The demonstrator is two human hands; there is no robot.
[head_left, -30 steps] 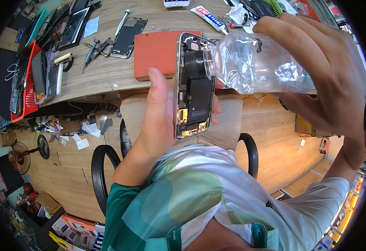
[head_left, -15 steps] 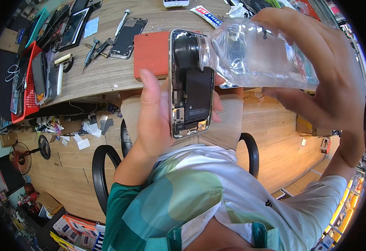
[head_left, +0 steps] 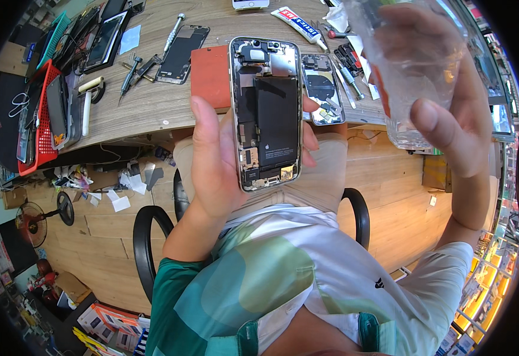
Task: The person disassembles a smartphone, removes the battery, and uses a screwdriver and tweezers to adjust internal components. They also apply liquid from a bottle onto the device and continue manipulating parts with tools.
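My left hand [head_left: 212,163] is wrapped round an opened smartphone [head_left: 277,118] above the table's near edge. The phone stands nearly upright in the picture, with its black battery, boards and metal shields bare. Over on the right, my right hand [head_left: 458,124] grips a clear plastic bottle [head_left: 417,77], apart from the phone and somewhat blurred. The bottle's cap end does not show. Just behind the phone lies a second opened phone [head_left: 323,86], partly hidden by my left fingertips. A red block [head_left: 209,80] sits by my left thumb.
A dark phone screen panel [head_left: 182,53] and screwdrivers, one a grey-blue screwdriver [head_left: 130,76], lie left of the block. A red basket [head_left: 47,113] of phones stands at the left edge. Behind the phones are a white-and-blue glue tube [head_left: 298,25] and another screwdriver [head_left: 351,80].
My right hand has lifted the bottle off the phone's upper part, where its black cap end was, and drawn it up and right. The phone has shifted slightly left, still in my left hand.
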